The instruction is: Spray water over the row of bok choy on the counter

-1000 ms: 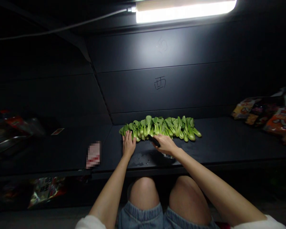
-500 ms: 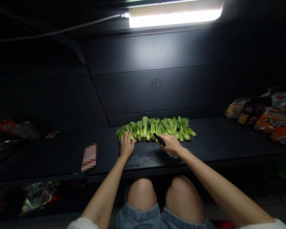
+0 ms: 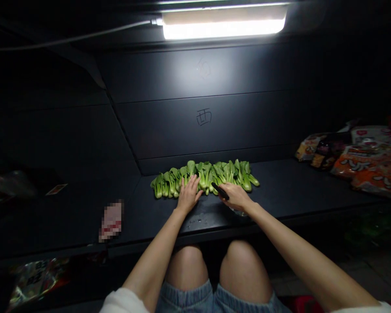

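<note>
Left arm [image 3: 154, 256]: extends forward and inward, wrist [image 3: 181, 211] nearly straight. Left hand [image 3: 189, 196]: palm down, fingers extended forward and slightly spread. Right arm [image 3: 299, 250]: reaches diagonally forward and inward. Right hand [image 3: 237, 196]: back uppermost, fingers curled in a grip. Hands sit near each other, apart. Both knees [image 3: 243, 261] are bent below, between the forearms.

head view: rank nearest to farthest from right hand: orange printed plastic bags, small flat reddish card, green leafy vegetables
1. Green leafy vegetables, just beyond the right hand
2. Orange printed plastic bags, off right
3. Small flat reddish card, far left
</note>
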A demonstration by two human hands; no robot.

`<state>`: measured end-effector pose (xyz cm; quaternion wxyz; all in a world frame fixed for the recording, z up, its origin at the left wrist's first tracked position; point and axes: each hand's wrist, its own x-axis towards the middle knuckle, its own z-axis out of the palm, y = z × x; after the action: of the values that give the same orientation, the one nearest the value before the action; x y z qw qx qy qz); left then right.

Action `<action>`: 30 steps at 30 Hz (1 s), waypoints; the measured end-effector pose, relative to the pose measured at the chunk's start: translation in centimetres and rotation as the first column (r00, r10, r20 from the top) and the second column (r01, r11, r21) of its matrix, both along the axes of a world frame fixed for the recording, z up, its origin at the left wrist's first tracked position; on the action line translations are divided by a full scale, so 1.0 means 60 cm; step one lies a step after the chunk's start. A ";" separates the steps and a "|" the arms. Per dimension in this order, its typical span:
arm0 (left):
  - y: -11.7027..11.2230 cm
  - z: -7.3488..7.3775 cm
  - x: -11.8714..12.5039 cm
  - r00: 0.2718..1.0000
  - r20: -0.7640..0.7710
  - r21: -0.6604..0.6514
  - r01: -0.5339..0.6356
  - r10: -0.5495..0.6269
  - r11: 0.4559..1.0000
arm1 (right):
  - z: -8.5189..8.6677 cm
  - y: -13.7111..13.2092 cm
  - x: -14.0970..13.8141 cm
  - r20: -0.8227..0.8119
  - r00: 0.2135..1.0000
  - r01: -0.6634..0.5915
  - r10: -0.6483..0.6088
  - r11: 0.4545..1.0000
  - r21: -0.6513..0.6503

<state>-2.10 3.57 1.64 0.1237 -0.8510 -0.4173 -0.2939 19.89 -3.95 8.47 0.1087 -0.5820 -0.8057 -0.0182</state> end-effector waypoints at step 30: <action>0.005 -0.061 0.088 0.942 0.291 -0.081 0.196 -0.165 0.977 | 0.005 -0.028 0.056 -0.043 0.996 0.085 -0.084 0.996 0.032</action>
<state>3.16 3.87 -2.01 -0.0111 -0.8404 -0.3663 -0.3992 23.28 -5.61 8.79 0.1346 -0.6140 -0.7774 -0.0244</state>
